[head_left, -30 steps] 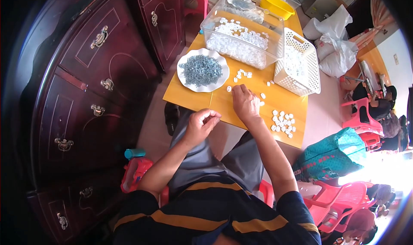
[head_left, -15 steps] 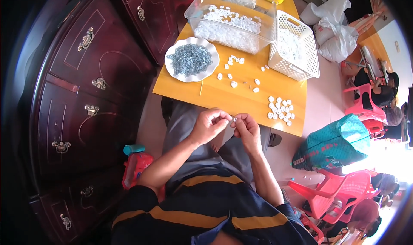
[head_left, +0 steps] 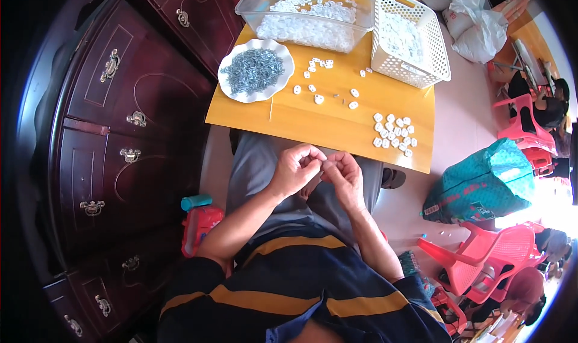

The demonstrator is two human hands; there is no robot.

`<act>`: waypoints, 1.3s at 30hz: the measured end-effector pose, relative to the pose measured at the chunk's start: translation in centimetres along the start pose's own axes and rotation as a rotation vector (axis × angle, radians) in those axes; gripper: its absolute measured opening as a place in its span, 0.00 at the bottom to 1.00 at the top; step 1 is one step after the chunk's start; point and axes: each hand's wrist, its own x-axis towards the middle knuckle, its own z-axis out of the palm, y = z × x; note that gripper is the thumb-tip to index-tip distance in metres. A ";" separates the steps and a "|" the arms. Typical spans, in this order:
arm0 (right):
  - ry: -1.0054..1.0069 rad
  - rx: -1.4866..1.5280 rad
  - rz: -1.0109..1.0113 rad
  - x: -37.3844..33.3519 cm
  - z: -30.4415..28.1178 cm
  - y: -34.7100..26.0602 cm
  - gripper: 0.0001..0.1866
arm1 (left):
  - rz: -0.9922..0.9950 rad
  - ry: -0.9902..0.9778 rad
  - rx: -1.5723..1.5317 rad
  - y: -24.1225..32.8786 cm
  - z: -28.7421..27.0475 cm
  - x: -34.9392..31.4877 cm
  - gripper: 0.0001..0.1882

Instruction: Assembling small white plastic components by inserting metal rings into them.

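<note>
Over my lap, just off the table's near edge, my left hand (head_left: 296, 169) and my right hand (head_left: 344, 177) meet at their fingertips. Both are closed in a pinch. Fingers almost wholly cover the small white plastic piece in the right hand; what the left fingertips pinch is too small to make out. Beyond them on the table lie loose white two-hole pieces (head_left: 319, 99) and, to the right, a cluster of similar pieces (head_left: 395, 131). A scalloped white plate (head_left: 287, 73) at the left holds a heap of small grey metal parts (head_left: 251, 70).
A clear plastic bin (head_left: 244, 7) of white pieces and a white perforated basket (head_left: 406, 72) stand on the wooden table (head_left: 337, 126). A thin stick (head_left: 271, 109) lies by the plate. Dark cabinets (head_left: 138, 72) line the left; a teal sack (head_left: 475, 180) and red chairs (head_left: 494, 259) are right.
My fingertips have drawn closer together, covering the white piece that showed in the right hand. The view has shifted, so the table sits higher in the picture.
</note>
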 end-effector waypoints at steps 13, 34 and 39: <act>-0.100 0.595 0.349 0.4 -0.9 1.1 0.05 | 0.114 0.054 0.101 0.9 0.3 0.1 0.05; 0.002 0.361 0.288 0.3 -0.4 0.6 0.05 | 0.030 0.035 0.062 0.7 -0.5 -0.1 0.07; 0.003 0.328 0.244 0.1 -0.3 0.5 0.04 | 0.042 0.035 0.109 0.9 -0.5 -0.1 0.07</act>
